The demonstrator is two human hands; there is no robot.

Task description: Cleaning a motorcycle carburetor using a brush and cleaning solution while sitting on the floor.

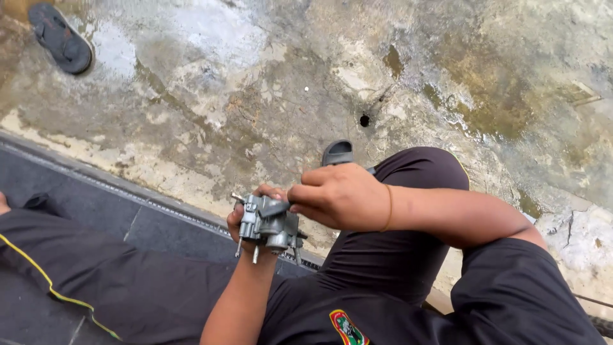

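A small grey metal carburetor [271, 225] with several protruding tubes and screws is held up in front of me. My left hand [242, 220] grips it from below and behind, fingers wrapped around its far side. My right hand [341, 195] is closed on its top right part, pinching a lever or fitting there; what the fingertips hold is hidden. A thin band sits on my right wrist. I sit with my dark-trousered knee [421, 172] raised under the right arm.
Stained, wet concrete floor [255, 83] spreads ahead, with a small hole [364, 120]. A dark sandal [60, 38] lies at the far left; another sandal [337, 152] is on my foot. A dark tiled step with a metal edge [115, 185] runs on the left.
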